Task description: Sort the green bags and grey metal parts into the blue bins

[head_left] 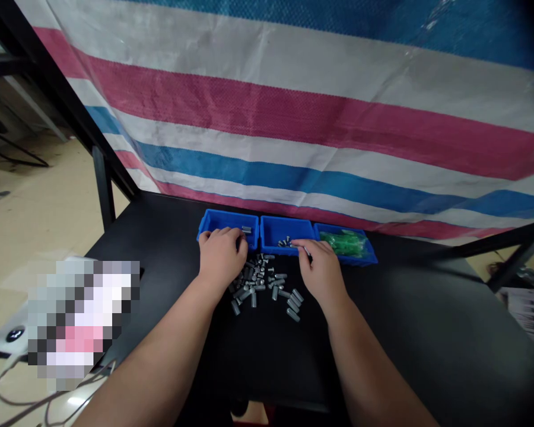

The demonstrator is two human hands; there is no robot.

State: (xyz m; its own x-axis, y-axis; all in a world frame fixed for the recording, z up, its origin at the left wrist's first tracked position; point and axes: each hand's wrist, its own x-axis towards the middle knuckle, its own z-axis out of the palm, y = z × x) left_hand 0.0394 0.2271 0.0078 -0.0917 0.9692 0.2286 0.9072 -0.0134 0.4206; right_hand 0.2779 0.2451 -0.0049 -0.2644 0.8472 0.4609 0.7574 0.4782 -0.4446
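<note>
A striped tarp (293, 124) stands behind the black counter (160, 255), beyond both hands. The left hand (220, 255) dips into the left blue bin (231, 215), its grasp hidden; the right hand (324, 270), at the middle blue bin (287, 221), pinches a small metal piece (307, 251). Between the wrists lie loose metal cylinders (293, 315): probably light, stiff, smooth, apt to roll, best pinched mid-length.

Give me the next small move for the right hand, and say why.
Probably lower the small shiny metal piece in the right hand into the middle blue plastic bin: the hand's fingertips are at that bin's near side, and several small silvery metal pieces lie inside.
</note>
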